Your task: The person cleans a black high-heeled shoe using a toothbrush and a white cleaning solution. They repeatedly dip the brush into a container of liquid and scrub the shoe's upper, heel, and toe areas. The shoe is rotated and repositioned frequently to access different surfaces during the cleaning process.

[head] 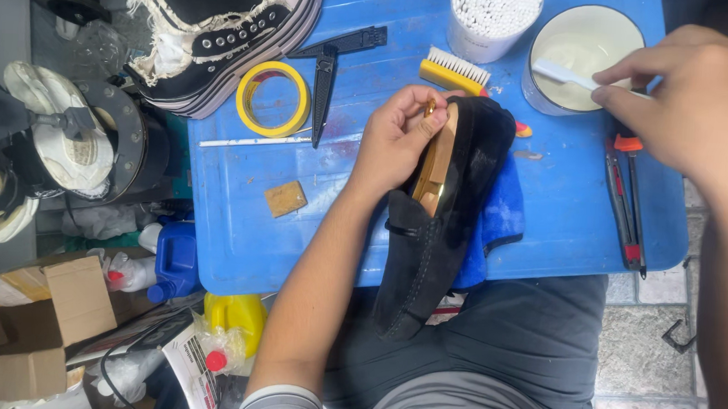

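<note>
Left hand: your left hand (399, 141) is closed around one black loafer (441, 224), thumb at its opening, over a blue cloth (503, 215) at the near table edge.
Right hand: your right hand (684, 96) pinches one white brush (562, 72) over one white bowl (584, 42).
Other counts: one tape roll (273, 99), one yellow brush (454, 71), one sneaker (216, 34).
Surface: blue plastic table (240, 224).
Room: paved floor (644, 348).

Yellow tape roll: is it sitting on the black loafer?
No, the tape roll lies flat on the blue table, apart from the loafer held by the left hand.
</note>
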